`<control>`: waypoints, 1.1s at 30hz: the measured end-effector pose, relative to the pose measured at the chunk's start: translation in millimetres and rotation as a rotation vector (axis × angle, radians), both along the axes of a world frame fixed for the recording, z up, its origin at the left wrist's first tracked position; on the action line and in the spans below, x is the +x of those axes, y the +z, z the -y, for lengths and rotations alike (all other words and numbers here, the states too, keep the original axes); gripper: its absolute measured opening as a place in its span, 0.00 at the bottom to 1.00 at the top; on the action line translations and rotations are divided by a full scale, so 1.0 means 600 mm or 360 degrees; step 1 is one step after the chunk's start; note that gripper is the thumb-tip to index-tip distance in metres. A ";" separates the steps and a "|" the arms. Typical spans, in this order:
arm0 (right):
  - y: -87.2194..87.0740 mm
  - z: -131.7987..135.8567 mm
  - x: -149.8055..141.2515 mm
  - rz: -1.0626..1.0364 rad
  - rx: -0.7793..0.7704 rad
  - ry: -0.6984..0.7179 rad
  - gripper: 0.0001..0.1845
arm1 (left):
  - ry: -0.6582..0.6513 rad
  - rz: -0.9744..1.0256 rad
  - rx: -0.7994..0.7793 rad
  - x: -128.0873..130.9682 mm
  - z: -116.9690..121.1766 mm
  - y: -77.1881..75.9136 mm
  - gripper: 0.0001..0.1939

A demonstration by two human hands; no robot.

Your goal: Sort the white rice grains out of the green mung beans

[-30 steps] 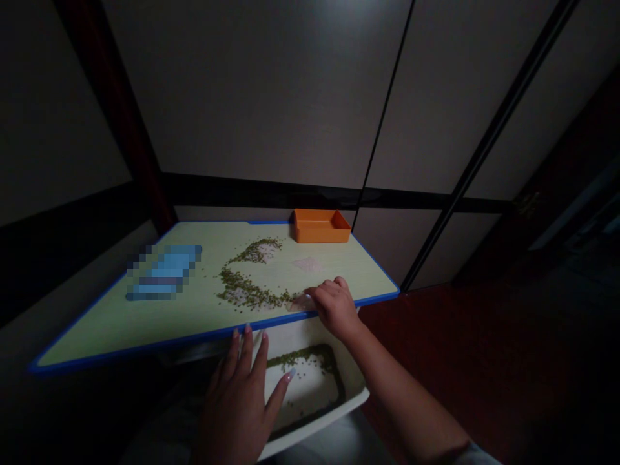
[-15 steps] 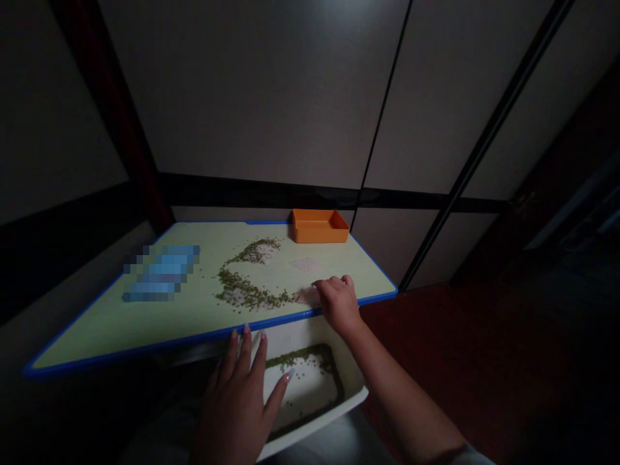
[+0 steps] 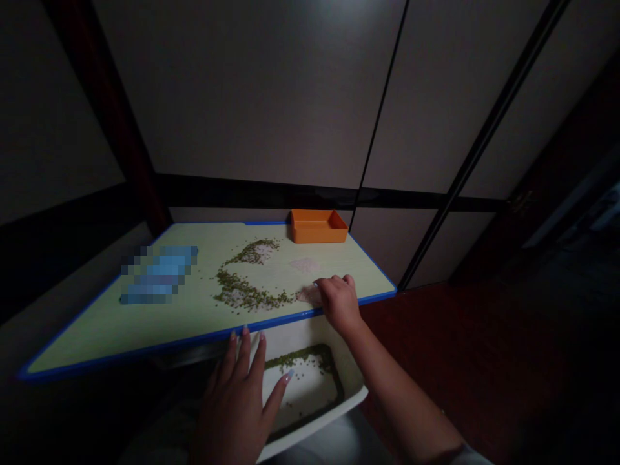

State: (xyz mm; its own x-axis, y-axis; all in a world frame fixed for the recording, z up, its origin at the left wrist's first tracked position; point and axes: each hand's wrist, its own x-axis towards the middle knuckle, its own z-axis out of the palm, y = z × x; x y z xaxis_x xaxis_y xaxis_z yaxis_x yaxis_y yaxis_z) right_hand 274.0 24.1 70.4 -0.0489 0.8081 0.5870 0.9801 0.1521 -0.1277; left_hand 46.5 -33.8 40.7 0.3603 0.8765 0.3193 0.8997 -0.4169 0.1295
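Observation:
My right hand (image 3: pixel 340 302) rests at the front right of the tabletop, its fingers bent and drawn together over a small heap of pale grains (image 3: pixel 308 294). What its fingertips hold, if anything, is hidden. My left hand (image 3: pixel 237 391) is open, fingers spread, over the left part of a white plastic tub (image 3: pixel 317 425), with fingertips near the table's front edge. Small green beans (image 3: pixel 249 296) lie scattered in a curved band on the table, mixed with pale grains. More green beans (image 3: pixel 310 354) line the tub's floor, mostly along its edges.
The pale green table (image 3: pixel 140 332) has a blue edge. An orange open box (image 3: pixel 320 234) stands at its back right. A blurred blue object (image 3: pixel 162 274) lies on the left. Another thin patch of pale grains (image 3: pixel 304 265) sits mid-right. Cabinet panels (image 3: pixel 271 97) rise behind.
The view has shifted very slightly. Both hands keep nearly the same place and pose, and the beans and grains look almost unchanged.

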 end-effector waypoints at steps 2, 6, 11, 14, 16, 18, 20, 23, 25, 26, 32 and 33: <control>0.000 -0.003 0.000 0.0013 -0.0020 -0.0003 0.09 | -0.0001 -0.0003 0.0007 0.000 -0.001 -0.001 0.35; 0.002 -0.011 0.002 -0.0013 -0.0046 -0.0170 0.07 | 0.0000 -0.0003 0.0012 -0.001 -0.002 -0.004 0.35; 0.005 -0.010 0.003 -0.0045 -0.0027 -0.0336 0.09 | -0.0010 -0.0030 0.0039 -0.003 -0.001 -0.006 0.35; 0.005 -0.006 0.001 -0.0009 -0.0023 -0.0190 0.10 | 0.0000 -0.0039 0.0039 -0.003 0.000 -0.006 0.34; 0.003 -0.007 0.000 0.0027 -0.0026 -0.0058 0.10 | 0.0007 -0.0032 0.0046 -0.003 0.000 -0.006 0.34; 0.000 -0.010 0.001 0.0031 -0.0019 -0.0018 0.10 | 0.0000 -0.0024 0.0043 -0.003 -0.001 -0.007 0.35; -0.005 -0.014 0.003 -0.0018 0.0007 -0.0069 0.09 | 0.0011 -0.0022 0.0024 -0.002 -0.002 -0.009 0.35; -0.013 -0.017 0.009 -0.0181 0.0099 -0.0123 0.10 | 0.0050 -0.0038 -0.0012 0.002 -0.005 -0.010 0.35; -0.014 -0.015 0.013 -0.0366 0.0198 -0.0050 0.10 | 0.0088 -0.0050 -0.0010 0.007 -0.006 -0.007 0.34; -0.011 -0.014 0.014 -0.0490 0.0247 0.0008 0.09 | 0.0111 -0.0054 0.0000 0.011 -0.006 -0.004 0.33; 0.043 -0.004 0.005 -0.1744 0.0242 0.0548 0.16 | 0.0128 -0.0026 -0.0044 0.030 -0.007 0.016 0.31; 0.051 -0.001 0.001 -0.1920 0.0191 0.0679 0.16 | 0.0098 -0.0008 -0.0072 0.032 -0.007 0.019 0.31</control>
State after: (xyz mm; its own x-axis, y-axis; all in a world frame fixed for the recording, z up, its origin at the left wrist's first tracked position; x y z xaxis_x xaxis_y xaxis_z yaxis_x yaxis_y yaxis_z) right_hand 274.7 24.9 100.8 0.3212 0.7991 0.5082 0.1258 0.4959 -0.8592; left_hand 66.0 -29.4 52.1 0.3064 0.9106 0.2774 0.9242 -0.3544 0.1424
